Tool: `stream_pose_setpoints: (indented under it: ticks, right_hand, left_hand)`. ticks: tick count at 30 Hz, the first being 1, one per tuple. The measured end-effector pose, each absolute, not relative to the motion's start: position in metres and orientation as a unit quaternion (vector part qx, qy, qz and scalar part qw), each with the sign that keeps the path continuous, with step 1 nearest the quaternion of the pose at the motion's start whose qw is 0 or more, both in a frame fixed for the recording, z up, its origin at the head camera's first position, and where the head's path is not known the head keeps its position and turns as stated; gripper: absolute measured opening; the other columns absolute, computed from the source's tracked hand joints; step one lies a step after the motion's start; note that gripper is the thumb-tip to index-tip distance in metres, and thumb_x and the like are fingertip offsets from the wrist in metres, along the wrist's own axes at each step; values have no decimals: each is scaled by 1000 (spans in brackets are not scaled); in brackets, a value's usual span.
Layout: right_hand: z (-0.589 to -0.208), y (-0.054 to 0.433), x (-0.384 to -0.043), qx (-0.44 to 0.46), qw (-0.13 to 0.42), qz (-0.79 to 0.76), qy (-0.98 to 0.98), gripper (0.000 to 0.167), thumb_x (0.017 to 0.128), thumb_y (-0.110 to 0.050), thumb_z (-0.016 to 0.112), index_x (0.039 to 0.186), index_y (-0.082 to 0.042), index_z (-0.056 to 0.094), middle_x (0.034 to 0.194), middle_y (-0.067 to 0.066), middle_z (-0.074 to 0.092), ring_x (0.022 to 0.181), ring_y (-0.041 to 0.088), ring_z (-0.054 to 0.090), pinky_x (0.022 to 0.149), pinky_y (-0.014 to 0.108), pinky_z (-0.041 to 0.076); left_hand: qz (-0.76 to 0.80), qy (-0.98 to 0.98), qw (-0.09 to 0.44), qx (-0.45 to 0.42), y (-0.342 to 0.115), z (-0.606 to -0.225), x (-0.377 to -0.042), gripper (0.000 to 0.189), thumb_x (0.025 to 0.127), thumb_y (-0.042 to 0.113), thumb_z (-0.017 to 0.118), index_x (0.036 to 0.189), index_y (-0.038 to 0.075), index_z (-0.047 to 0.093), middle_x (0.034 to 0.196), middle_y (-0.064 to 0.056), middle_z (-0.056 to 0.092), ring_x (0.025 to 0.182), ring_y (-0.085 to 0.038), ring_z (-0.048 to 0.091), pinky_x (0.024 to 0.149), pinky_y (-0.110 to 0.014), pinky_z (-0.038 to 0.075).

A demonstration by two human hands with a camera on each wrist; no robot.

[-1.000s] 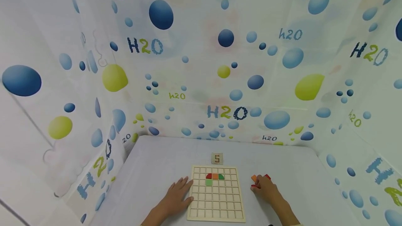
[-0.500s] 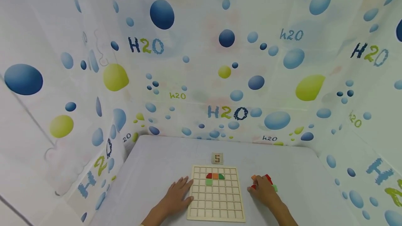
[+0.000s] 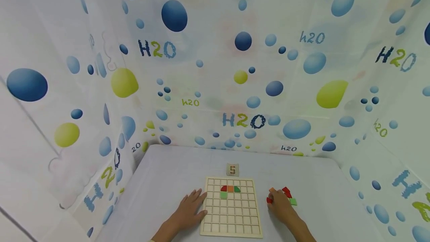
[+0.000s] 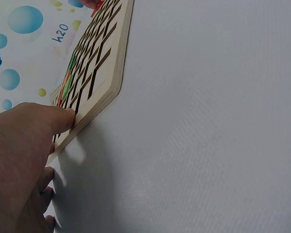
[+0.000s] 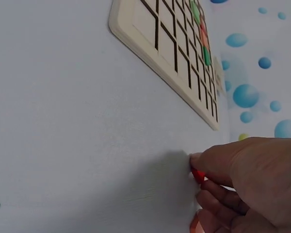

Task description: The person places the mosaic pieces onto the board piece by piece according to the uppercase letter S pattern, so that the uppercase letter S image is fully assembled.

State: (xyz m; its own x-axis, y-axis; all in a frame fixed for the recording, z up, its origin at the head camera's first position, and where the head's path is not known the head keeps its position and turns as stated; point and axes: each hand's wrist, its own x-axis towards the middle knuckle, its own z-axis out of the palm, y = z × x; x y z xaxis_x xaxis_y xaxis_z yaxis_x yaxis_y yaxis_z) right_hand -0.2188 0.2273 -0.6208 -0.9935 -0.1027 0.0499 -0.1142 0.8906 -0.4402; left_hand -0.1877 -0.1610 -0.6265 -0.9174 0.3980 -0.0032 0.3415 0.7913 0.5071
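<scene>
My left hand (image 3: 188, 208) lies with spread fingers on the table at the left side of a wooden grid board (image 3: 231, 212); its thumb touches the board's edge. In the board's upper cells sit a red rounded tile (image 3: 223, 188), an orange tile (image 3: 230, 189) and a dark green rounded tile (image 3: 236, 189), with a light green tile (image 3: 223, 195) beneath the red one. Right of the board, my right hand (image 3: 281, 205) reaches into loose tiles, its thumb and curled forefinger pinching a red tile (image 5: 198, 176). Its palm hides part of the pile.
Around the right hand lie an orange tile (image 3: 271, 189), red tiles (image 3: 287, 192) and a light green tile (image 3: 293, 201). Behind the board is a small pattern card (image 3: 232, 170). A bubble-printed curtain (image 3: 208, 85) rises at the table's back and sides.
My right hand has shifted slightly among the loose tiles, so the light green tile and more of the red ones show. The left hand and the board's tiles have stayed put.
</scene>
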Motion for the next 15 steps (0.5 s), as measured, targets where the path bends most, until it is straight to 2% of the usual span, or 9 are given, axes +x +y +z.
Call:
stream_pose_setpoints:
  ticks: [11,15]
  right_hand:
    - [-615,222,-216,85,38,258,-962,15,88,-1,79,97,-4,68,91,3,60,85,16,53,75,35,54]
    - [-608,209,-218,83,31,286,-954,16,90,-3,78,102,-4,69,97,5,62,89,19,59,79,39,56]
  left_hand:
    - [257,945,58,192,-161,-630,-188,68,102,41,65,158,7,47,166,-23,40,153,-49,34,120,-74,27]
    - [254,946,58,193,-161,-631,-189,68,102,41,64,158,7,47,166,-23,40,154,-49,34,120,-74,27]
